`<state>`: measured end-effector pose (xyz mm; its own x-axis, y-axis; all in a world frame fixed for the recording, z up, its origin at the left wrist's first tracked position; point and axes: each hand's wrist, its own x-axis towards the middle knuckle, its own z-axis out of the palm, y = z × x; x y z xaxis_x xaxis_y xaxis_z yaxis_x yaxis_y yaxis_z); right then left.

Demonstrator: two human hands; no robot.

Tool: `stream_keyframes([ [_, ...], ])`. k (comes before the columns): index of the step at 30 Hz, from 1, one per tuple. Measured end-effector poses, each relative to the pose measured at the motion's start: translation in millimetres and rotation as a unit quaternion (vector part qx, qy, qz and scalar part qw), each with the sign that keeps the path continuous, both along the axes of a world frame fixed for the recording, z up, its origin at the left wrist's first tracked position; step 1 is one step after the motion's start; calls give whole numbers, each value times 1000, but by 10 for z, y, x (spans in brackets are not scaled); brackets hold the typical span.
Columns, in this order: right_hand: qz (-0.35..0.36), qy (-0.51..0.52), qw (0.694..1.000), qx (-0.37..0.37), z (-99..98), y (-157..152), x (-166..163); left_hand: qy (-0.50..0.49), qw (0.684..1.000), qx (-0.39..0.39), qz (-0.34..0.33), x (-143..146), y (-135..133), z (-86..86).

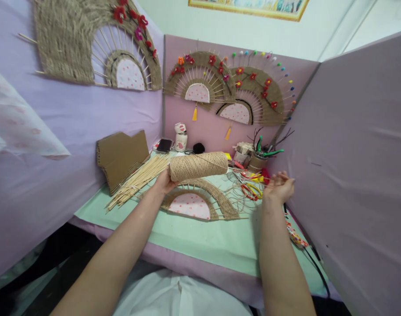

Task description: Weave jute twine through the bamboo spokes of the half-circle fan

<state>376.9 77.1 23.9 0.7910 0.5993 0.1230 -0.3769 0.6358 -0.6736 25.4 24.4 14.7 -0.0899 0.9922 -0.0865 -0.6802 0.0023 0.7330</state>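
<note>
In my left hand is a large spool of jute twine, gripped at its left end and held on its side above the table. Toward the right, my right hand is raised with its fingers curled in a pinch. A thin line that looks like twine runs from the spool's right end to these fingers. Under the spool lies a half-round woven fan made of sticks and twine, with a dotted pink-and-white centre. The spool and my left hand cover part of its upper left.
Thin wooden sticks lie beside folded cardboard at left. Scissors and loose twine are near my right hand. Behind stand a bottle and a can of tools. A partition rises close on the right.
</note>
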Motion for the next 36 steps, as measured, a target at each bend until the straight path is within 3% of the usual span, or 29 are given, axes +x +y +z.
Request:
stream_keyframes([
  [2, -116, -113, 986, -27, -20, 13, 45, 10, 1000, 21, 17, -15, 16, -9],
  [4, -188, -215, 957, -50, -35, 22, 54, 32, 998, 40, 32, -17, 20, -21],
  [7, -200, -268, 938, -86, -70, 43, 30, 65, 996, 54, 34, -4, 3, -28],
  [10, -41, -330, 930, -155, -147, 70, -6, 82, 995, 53, 18, 16, -22, -25],
  [11, 21, -376, 906, -194, -178, 73, -23, 84, 995, 54, 10, 22, -27, -25],
  [13, 102, -487, 821, -279, -228, 65, -71, 86, 994, 61, -8, 30, -31, -28],
  [15, 107, -564, 749, -332, -245, 34, -148, 86, 994, 68, -27, 31, -27, -37],
  [16, 93, -579, 740, -329, -237, 12, -199, 85, 993, 69, -35, 30, -24, -43],
  [17, 79, -578, 753, -306, -220, -13, -259, 85, 993, 68, -40, 29, -22, -49],
  [19, 94, -525, 819, -209, -166, -71, -399, 84, 993, 66, -51, 29, -20, -63],
  [21, 199, -428, 877, -92, -110, -141, -550, 85, 992, 68, -62, 36, -24, -76],
  [22, 274, -376, 884, -47, -89, -180, -622, 85, 992, 70, -69, 41, -28, -80],
  [24, 417, -307, 855, -9, -70, -257, -742, 84, 990, 71, -84, 52, -36, -86],
  [26, 509, -284, 812, -17, -80, -318, -815, 82, 990, 67, -91, 58, -42, -85],
  [32, 588, -274, 758, -61, -120, -350, -815, 59, 996, 26, -61, 26, -29, -52],
  [36, 646, -290, 701, -85, -105, -363, -781, 26, 999, 15, -25, -6, -5, -29],
])
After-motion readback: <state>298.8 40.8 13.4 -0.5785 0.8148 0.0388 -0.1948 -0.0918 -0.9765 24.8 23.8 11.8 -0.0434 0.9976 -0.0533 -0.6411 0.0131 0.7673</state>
